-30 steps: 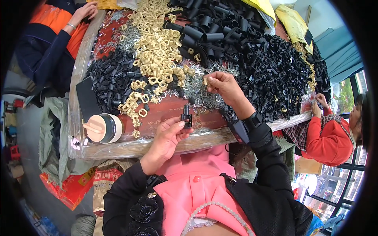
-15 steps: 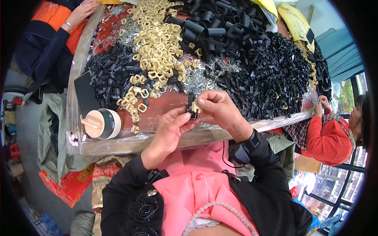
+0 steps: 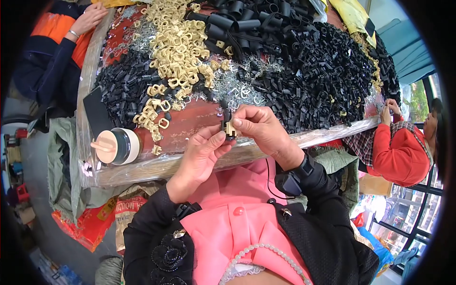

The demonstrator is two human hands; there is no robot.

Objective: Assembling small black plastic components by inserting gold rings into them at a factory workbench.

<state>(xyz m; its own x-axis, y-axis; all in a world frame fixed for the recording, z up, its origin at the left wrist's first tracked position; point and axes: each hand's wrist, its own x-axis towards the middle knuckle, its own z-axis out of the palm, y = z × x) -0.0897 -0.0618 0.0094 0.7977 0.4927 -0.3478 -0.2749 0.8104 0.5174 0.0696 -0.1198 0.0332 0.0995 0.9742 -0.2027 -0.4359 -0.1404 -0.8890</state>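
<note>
Over the table's near edge, my left hand [image 3: 203, 151] is closed on a small black plastic part [image 3: 229, 137], its thumb and fingertips at the part's lower end. My right hand [image 3: 262, 129] pinches a small beige plastic piece [image 3: 231, 129] between thumb and forefinger, against the black part. Fingertips partly cover both pieces, so how far they are joined is hidden. Just beyond my hands lie shiny metal clips [image 3: 232, 90]. Loose beige frame-shaped pieces [image 3: 178, 52] form a heap farther away, to the left of my hands.
Heaps of small black parts [image 3: 308, 76] and black tubes [image 3: 221, 26] cover much of the red tabletop [image 3: 190, 126]. A lidded cup [image 3: 116, 146] and a dark flat slab [image 3: 97, 110] stand at the left edge. Co-workers sit at left [image 3: 57, 52] and right [image 3: 399, 147].
The view has shifted slightly, so the table's contents appear farther left. Both hands stay together; the beige piece now sits a little lower and straighter against the black part.
</note>
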